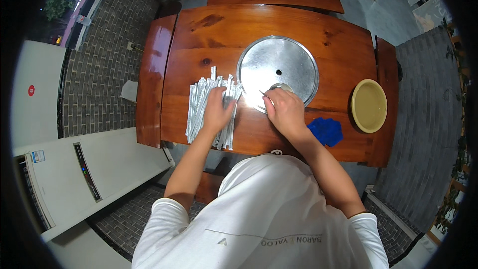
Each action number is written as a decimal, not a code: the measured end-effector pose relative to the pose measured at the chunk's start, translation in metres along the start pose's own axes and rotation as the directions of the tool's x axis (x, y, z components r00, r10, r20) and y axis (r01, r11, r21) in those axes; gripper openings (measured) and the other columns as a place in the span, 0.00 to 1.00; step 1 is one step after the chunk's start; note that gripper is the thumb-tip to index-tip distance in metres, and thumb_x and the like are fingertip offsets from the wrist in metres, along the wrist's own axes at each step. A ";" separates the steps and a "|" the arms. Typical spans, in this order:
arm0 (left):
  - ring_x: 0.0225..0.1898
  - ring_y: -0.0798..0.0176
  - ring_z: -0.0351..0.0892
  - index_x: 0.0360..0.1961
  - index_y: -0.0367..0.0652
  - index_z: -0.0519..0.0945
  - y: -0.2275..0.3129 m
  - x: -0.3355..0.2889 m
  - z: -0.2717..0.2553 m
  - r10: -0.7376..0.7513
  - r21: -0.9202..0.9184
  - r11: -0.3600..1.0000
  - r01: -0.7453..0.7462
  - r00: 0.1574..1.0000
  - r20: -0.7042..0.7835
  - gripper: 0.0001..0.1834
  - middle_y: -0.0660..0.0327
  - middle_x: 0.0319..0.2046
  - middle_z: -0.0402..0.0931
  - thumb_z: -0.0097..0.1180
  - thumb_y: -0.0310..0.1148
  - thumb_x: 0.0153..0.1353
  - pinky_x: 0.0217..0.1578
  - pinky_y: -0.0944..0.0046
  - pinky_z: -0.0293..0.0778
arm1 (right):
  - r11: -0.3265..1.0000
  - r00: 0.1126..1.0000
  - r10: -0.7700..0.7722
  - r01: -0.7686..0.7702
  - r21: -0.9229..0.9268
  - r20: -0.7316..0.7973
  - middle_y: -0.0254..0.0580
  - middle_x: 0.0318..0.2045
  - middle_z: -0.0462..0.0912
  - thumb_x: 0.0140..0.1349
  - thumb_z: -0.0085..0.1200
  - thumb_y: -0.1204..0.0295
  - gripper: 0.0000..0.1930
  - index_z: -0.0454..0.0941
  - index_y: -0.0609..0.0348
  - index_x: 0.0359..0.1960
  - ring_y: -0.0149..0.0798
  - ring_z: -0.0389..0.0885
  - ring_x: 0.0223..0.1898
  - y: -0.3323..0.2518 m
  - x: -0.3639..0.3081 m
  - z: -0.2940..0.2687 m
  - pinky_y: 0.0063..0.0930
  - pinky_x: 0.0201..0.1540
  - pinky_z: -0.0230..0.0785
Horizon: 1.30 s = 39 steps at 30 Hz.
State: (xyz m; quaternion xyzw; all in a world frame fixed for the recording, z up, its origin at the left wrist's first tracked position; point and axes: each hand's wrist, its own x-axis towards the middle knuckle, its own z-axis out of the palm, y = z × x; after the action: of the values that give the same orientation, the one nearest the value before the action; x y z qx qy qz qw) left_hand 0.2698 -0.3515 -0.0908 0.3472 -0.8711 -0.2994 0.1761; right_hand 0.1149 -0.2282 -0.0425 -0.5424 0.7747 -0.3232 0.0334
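Note:
A pile of long, thin silver-white wrapped packets point(196, 107) lies on the wooden table, left of a round metal disc point(259, 62) with a dark hole in its middle. Over the right part of the pile, my left hand point(218, 112) rests with its thumb apart from the fingers; it touches the packets. My right hand point(286, 112) is at the disc's near edge, fingers curled and pinched together. A small thin dark tip pokes out at its fingertips, too small to name. Just beyond the knuckles, a small round metallic object point(282, 86) shows on the disc, partly covered by the hand.
A crumpled blue cloth point(326, 131) lies right of my right forearm. Further right stands a yellow-beige basin point(369, 106) near the table's edge. Wooden benches point(155, 79) line the sides of the table point(294, 17). A white upright appliance point(99, 169) stands at the left.

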 end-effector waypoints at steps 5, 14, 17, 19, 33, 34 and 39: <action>0.45 0.44 0.64 0.45 0.33 0.64 0.070 -0.006 -0.007 0.205 -0.173 0.965 -0.199 0.979 0.016 0.21 0.46 0.42 0.65 0.52 0.29 0.50 0.45 0.56 0.62 | 0.985 0.998 -0.046 0.054 0.165 -0.050 0.40 0.22 0.74 0.48 0.52 0.72 0.03 0.75 0.57 0.24 0.42 0.74 0.25 -0.033 0.016 -0.033 0.32 0.28 0.66; 0.23 0.44 0.72 0.26 0.35 0.71 0.041 0.002 -0.007 -0.226 -0.233 0.949 0.211 0.973 -0.038 0.11 0.47 0.19 0.72 0.42 0.33 0.57 0.25 0.53 0.66 | 0.895 0.955 0.247 -0.159 0.417 -0.166 0.42 0.26 0.77 0.49 0.56 0.72 0.13 0.72 0.63 0.37 0.38 0.73 0.24 0.003 -0.012 -0.040 0.27 0.28 0.67; 0.26 0.44 0.73 0.27 0.34 0.72 -0.002 -0.001 0.003 -0.229 -0.063 0.972 0.227 0.973 -0.031 0.13 0.46 0.21 0.73 0.44 0.35 0.56 0.27 0.52 0.67 | 0.863 0.910 0.376 -0.275 0.425 -0.174 0.42 0.25 0.76 0.50 0.55 0.73 0.13 0.71 0.64 0.37 0.36 0.72 0.23 0.034 -0.045 -0.039 0.25 0.26 0.66; 0.29 0.44 0.74 0.28 0.34 0.73 -0.020 -0.009 0.013 -0.314 0.219 0.929 0.297 0.948 0.047 0.14 0.45 0.24 0.74 0.46 0.36 0.53 0.31 0.51 0.68 | 0.691 0.783 0.621 -0.539 0.481 -0.014 0.42 0.24 0.75 0.51 0.53 0.74 0.11 0.71 0.65 0.35 0.34 0.71 0.22 0.048 -0.070 -0.037 0.24 0.26 0.65; 0.35 0.45 0.72 0.32 0.37 0.69 -0.007 -0.016 0.038 -0.333 0.451 0.858 0.247 0.935 0.121 0.12 0.48 0.33 0.70 0.53 0.31 0.48 0.34 0.52 0.69 | 0.745 0.769 0.633 -0.636 0.200 0.089 0.43 0.27 0.73 0.52 0.50 0.72 0.06 0.72 0.61 0.29 0.43 0.72 0.26 0.075 -0.145 -0.020 0.30 0.29 0.65; 0.35 0.45 0.71 0.35 0.38 0.69 -0.002 -0.012 0.040 -0.169 0.375 0.919 0.124 0.982 0.090 0.13 0.49 0.34 0.69 0.53 0.30 0.48 0.34 0.53 0.69 | 0.733 0.756 0.647 -0.652 0.193 0.096 0.44 0.28 0.73 0.52 0.50 0.71 0.06 0.72 0.61 0.30 0.43 0.73 0.27 0.077 -0.148 -0.018 0.31 0.30 0.65; 0.35 0.45 0.71 0.43 0.42 0.67 0.040 0.000 0.061 0.088 0.104 0.988 -0.110 0.976 0.199 0.19 0.50 0.38 0.66 0.53 0.27 0.48 0.33 0.55 0.69 | 0.596 0.585 0.783 -0.803 -0.014 -0.214 0.51 0.39 0.70 0.51 0.51 0.69 0.13 0.71 0.60 0.37 0.52 0.68 0.41 0.090 -0.160 0.000 0.39 0.42 0.62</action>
State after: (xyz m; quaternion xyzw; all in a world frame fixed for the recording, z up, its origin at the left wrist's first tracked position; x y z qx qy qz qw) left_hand 0.2189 -0.3041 -0.1113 0.2821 -0.9160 -0.2723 0.0851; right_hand 0.1064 -0.0714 -0.1387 -0.1080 0.9510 -0.2804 0.0723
